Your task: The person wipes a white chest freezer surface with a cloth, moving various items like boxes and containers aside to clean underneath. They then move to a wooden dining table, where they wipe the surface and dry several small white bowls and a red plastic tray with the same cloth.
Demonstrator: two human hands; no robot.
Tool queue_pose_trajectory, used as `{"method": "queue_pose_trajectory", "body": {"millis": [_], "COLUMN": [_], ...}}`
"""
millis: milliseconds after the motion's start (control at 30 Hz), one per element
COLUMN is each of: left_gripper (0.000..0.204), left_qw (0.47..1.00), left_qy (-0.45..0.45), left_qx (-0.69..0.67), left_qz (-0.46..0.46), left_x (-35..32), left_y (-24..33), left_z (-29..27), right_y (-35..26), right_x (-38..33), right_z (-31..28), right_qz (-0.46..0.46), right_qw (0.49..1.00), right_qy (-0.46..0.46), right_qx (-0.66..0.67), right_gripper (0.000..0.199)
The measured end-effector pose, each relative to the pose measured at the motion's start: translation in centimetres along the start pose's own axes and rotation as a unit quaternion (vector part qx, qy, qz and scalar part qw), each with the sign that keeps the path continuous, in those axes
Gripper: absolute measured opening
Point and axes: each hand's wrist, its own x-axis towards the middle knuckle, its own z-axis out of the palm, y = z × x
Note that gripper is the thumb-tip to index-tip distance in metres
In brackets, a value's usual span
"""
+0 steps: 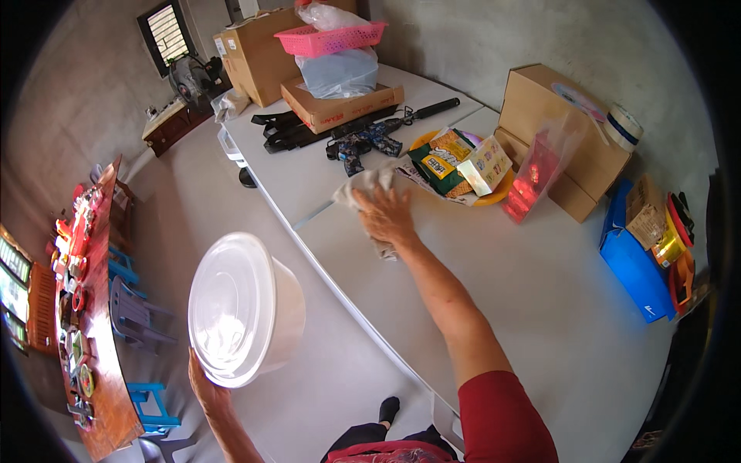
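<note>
My left hand (207, 390) grips a round white plastic tub (287, 309) from below, off the table's left side. The tub is tilted, and its translucent lid (230, 309) faces left. My right hand (386, 217) lies with its fingers spread on a crumpled beige cloth (356, 187), pressing it on the white table (494, 285). Just beyond the cloth is a toy gun (361, 147) with a blue camouflage pattern. Right of the cloth stands a yellow bowl (498, 193) holding snack packets (441, 166) and a small box (485, 166).
Cardboard boxes (258, 58) and a pink basket (332, 38) stack up at the far end. An open carton (567, 139), a red packet (532, 181) and a blue box (634, 266) line the right side. A wooden table (108, 370), chairs and blue stools (154, 405) stand left.
</note>
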Motion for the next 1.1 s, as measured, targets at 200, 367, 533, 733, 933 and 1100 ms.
{"method": "queue_pose_trajectory", "body": {"millis": [200, 367, 533, 733, 933, 1100], "left_gripper": [0.037, 0.036, 0.035, 0.037, 0.034, 0.028], "left_qw": [1.0, 0.999, 0.999, 0.994, 0.972, 0.953], "left_qy": [-0.007, 0.002, -0.031, -0.104, -0.204, -0.231], "left_qx": [0.016, 0.023, -0.016, -0.022, -0.038, -0.013], "left_qz": [0.021, 0.029, 0.017, -0.037, -0.112, -0.196], "left_x": [-2.0, -4.1, -6.1, -10.3, -15.7, -23.1], "left_y": [0.7, 1.5, 1.5, 0.4, -1.6, -3.0], "left_z": [-3.4, -2.5, -1.2, 1.6, 4.9, 10.2], "right_y": [-2.9, -5.5, -5.6, -4.3, -2.7, -1.0], "right_x": [-1.2, -7.7, -16.2, -27.2, -39.8, -50.3], "right_z": [0.2, -3.6, -8.1, -13.9, -20.4, -24.0], "right_qz": [-0.136, -0.15, -0.117, -0.039, 0.012, 0.061], "right_qw": [0.987, 0.982, 0.992, 0.996, 0.999, 0.993], "right_qy": [-0.072, -0.104, -0.022, -0.058, -0.045, 0.043], "right_qx": [0.036, 0.046, 0.032, 0.047, -0.004, -0.088], "right_gripper": [0.044, 0.046, 0.048, 0.052, 0.053, 0.05]}}
